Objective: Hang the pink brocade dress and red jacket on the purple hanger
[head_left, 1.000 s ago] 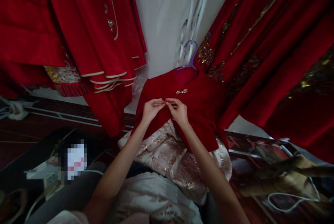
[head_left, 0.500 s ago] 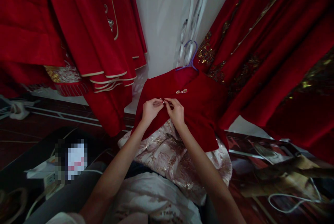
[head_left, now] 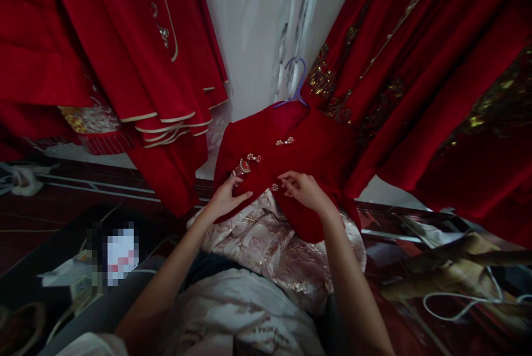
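Observation:
A red velvet jacket (head_left: 316,151) hangs on a purple hanger (head_left: 293,87) in front of me. It has pearl frog buttons: one near the collar (head_left: 285,141), one further down with a tassel (head_left: 247,162), and a small one (head_left: 274,186) near the hem. My left hand (head_left: 226,196) grips the jacket's left front edge just below the tasselled button. My right hand (head_left: 305,190) pinches the fabric of the right front edge beside the small button. A pale gold brocade skirt (head_left: 270,245) lies under the jacket.
More red garments with gold trim hang at left (head_left: 124,57) and right (head_left: 436,68) against a white wall (head_left: 249,29). A white cable (head_left: 461,309) lies on the patterned surface at right. Boxes and cords sit at lower left (head_left: 62,278).
Both hands left the tasselled button, which now shows fastened. They moved down and apart along the jacket's front edges. The view shifted slightly up.

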`<action>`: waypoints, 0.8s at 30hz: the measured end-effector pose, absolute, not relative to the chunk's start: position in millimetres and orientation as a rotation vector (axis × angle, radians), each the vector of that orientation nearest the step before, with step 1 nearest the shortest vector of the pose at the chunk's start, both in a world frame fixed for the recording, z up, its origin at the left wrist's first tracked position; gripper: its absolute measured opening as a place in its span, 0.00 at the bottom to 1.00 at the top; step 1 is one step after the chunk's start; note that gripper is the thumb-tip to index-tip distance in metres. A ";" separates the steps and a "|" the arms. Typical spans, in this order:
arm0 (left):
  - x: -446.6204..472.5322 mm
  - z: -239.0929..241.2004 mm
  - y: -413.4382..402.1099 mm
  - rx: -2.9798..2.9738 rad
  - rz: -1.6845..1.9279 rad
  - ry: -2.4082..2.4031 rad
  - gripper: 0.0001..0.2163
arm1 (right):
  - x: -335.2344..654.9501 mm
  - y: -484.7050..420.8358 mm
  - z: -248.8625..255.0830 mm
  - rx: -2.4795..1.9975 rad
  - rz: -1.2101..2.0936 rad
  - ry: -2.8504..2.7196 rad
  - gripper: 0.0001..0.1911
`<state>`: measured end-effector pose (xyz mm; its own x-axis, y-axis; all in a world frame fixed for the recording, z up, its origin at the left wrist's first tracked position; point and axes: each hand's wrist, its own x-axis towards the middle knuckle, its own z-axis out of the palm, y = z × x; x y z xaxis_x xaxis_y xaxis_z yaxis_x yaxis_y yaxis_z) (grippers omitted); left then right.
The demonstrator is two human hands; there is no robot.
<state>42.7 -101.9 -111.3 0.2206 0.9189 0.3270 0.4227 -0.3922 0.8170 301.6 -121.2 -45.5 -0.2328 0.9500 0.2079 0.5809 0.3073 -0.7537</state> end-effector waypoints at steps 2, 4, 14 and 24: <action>31.2 -119.6 -111.2 1.838 1.027 1.194 0.19 | 310.1 -126.0 -45.7 -1.409 0.711 -2.028 0.11; 23.3 -123.8 -114.2 1.746 1.016 1.166 0.19 | 309.1 -125.1 -49.2 -1.423 0.663 -2.059 0.11; 56.2 -75.0 -122.3 1.902 1.264 1.396 0.08 | 283.1 -106.8 -77.5 -1.313 0.633 -2.128 0.15; 93.4 -117.9 -140.7 1.773 1.290 1.245 0.15 | 305.7 -142.0 -22.3 -1.187 0.757 -2.091 0.08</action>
